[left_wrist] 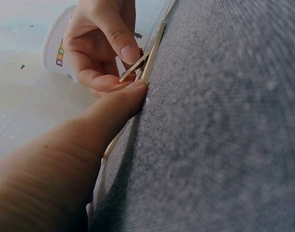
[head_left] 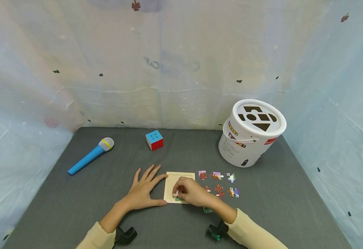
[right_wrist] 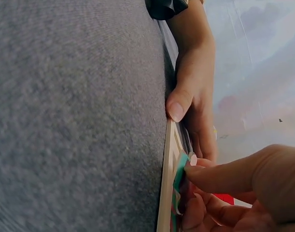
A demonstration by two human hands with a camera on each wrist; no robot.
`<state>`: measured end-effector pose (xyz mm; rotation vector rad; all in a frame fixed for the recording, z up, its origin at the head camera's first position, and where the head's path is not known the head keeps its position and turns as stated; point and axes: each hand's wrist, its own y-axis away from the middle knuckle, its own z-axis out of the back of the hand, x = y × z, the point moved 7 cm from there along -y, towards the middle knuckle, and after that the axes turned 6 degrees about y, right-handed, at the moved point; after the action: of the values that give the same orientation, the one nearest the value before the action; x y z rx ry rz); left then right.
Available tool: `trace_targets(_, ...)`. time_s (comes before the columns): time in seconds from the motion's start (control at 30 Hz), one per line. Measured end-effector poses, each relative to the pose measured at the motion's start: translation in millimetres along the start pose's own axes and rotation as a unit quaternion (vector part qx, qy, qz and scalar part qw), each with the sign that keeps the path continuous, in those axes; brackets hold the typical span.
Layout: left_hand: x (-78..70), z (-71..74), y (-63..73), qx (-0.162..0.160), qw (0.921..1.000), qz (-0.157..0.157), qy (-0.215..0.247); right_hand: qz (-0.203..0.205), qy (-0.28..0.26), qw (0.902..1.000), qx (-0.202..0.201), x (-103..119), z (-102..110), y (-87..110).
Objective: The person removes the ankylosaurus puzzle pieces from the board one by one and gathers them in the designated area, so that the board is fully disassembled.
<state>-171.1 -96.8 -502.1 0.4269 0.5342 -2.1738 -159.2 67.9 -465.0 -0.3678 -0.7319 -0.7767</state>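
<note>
A square wooden puzzle tray [head_left: 170, 186] with a raised rim lies on the grey table. My left hand [head_left: 144, 192] is spread flat to its left, with thumb and index fingertip at the tray's left corners. Over the inside of the tray, my right hand [head_left: 193, 192] pinches a jigsaw piece [right_wrist: 180, 171] between thumb and fingers. This piece has a green edge and is tilted, as its thin wooden side [left_wrist: 133, 66] shows in the left wrist view. The right hand hides much of the piece and the tray's right part.
Several loose jigsaw pieces [head_left: 219, 191] lie in rows right of the tray, some partly behind the right forearm. A green piece [head_left: 215, 237] shows by the right wrist camera. Farther back are a blue toy microphone [head_left: 89, 159], a puzzle cube [head_left: 154, 140] and a white shape-sorter bucket [head_left: 240, 148].
</note>
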Motion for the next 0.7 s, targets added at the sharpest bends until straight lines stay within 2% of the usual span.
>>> trace_targets(0.3,0.4,-0.8,0.1,-0.001,1.0,0.001,-0.001,0.017,-0.009,0.9998,0.005,0.2,-0.1,-0.9)
trace_targets(0.7,0.2,-0.5,0.1,-0.004,1.0,-0.001,-0.001,0.029,0.023,0.9993,0.005,7.0,2.0,3.6)
